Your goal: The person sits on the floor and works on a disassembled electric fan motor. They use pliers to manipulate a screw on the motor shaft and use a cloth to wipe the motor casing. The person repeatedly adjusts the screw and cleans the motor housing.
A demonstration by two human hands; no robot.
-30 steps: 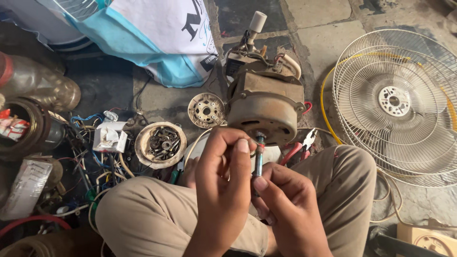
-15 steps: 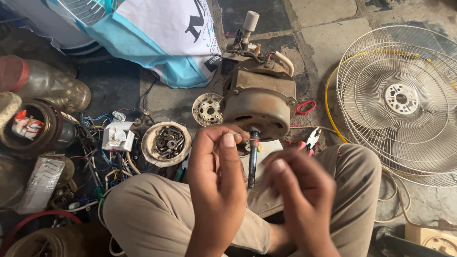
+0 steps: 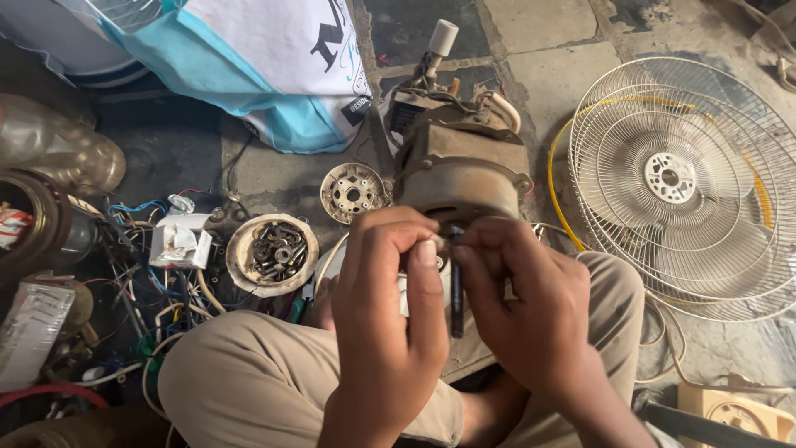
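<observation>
Stone paving (image 3: 547,58) is lying under the clutter while the left hand (image 3: 390,307) and right hand (image 3: 531,315), fingers curled narrow, are pinching an upright dark metal shaft (image 3: 455,290) just near the fan motor (image 3: 464,170), with a wire fan guard (image 3: 688,182) lying far right.

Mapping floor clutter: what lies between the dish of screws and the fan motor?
In the head view, a round perforated metal disc lies on the floor between the dish of screws and the fan motor.
</observation>
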